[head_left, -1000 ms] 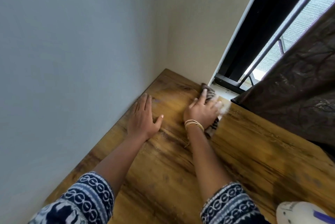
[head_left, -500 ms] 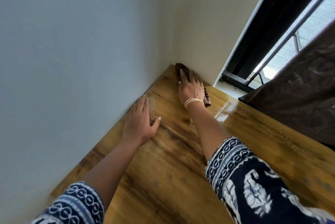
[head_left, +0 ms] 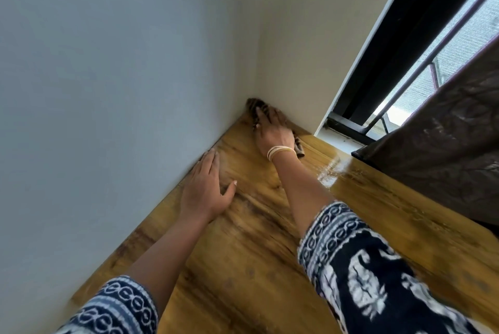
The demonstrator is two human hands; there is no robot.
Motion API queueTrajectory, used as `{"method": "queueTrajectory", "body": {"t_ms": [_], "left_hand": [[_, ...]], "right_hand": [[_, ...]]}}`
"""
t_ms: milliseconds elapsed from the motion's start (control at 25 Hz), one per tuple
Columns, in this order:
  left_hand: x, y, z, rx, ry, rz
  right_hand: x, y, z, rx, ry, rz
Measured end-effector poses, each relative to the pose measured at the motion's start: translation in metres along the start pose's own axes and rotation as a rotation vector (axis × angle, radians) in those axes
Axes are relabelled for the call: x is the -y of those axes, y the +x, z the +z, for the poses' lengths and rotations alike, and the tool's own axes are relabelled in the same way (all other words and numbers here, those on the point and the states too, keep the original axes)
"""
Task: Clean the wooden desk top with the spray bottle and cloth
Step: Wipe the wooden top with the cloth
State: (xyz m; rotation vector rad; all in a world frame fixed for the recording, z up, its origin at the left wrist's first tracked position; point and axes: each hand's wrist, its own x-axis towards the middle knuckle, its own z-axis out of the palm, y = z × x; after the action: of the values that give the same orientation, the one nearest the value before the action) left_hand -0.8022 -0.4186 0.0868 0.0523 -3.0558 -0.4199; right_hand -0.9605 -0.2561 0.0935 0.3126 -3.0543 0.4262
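Where the fingers (head_left: 266, 117) of the right hand (head_left: 274, 135) lie extended and flat, they press the cloth (head_left: 253, 105) down onto the bench (head_left: 256, 252) at its far corner, with striped fabric showing beyond the fingertips and again past the wrist at the right. No pinch or curl is visible; the cloth is held by downward pressure alone. The cloth appears soft, light and limp, so it should conform to the corner but is likely to bunch or slide out if pressure lapses; a flat palm over its middle looks like the most secure hold. The left hand (head_left: 208, 193) rests flat on the bench, fingers straight and holding nothing, its outer edge just beside the left wall (head_left: 108, 90). A glossy patch (head_left: 332, 171) near the window side suggests a wet, possibly slippery film. Movement is closed off by the left wall and the rear wall (head_left: 297, 50), which meet at the cloth, and by the window sill (head_left: 340, 141) and dark curtain (head_left: 445, 144) at the right. Open room lies toward the person along the bench. The spray bottle is not in view.
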Motion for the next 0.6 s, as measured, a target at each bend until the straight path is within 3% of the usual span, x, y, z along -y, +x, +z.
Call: {"method": "queueTrajectory", "body": {"t_ms": [120,280,480,600], "left_hand": [[0.001,0.002,-0.002,0.004,-0.019,-0.013],[0.001,0.004,-0.002,-0.006,-0.029,-0.007],[0.001,0.003,-0.002,-0.022,-0.005,-0.016],[0.001,0.002,-0.002,-0.002,-0.014,-0.010]], "right_hand": [[0.034,0.001,0.002,-0.040,0.000,0.240],[0.077,-0.034,0.009,-0.069,-0.051,0.073],[0.040,0.031,-0.001,-0.051,-0.152,0.206],[0.052,0.016,0.005,-0.083,-0.147,0.199]]}}
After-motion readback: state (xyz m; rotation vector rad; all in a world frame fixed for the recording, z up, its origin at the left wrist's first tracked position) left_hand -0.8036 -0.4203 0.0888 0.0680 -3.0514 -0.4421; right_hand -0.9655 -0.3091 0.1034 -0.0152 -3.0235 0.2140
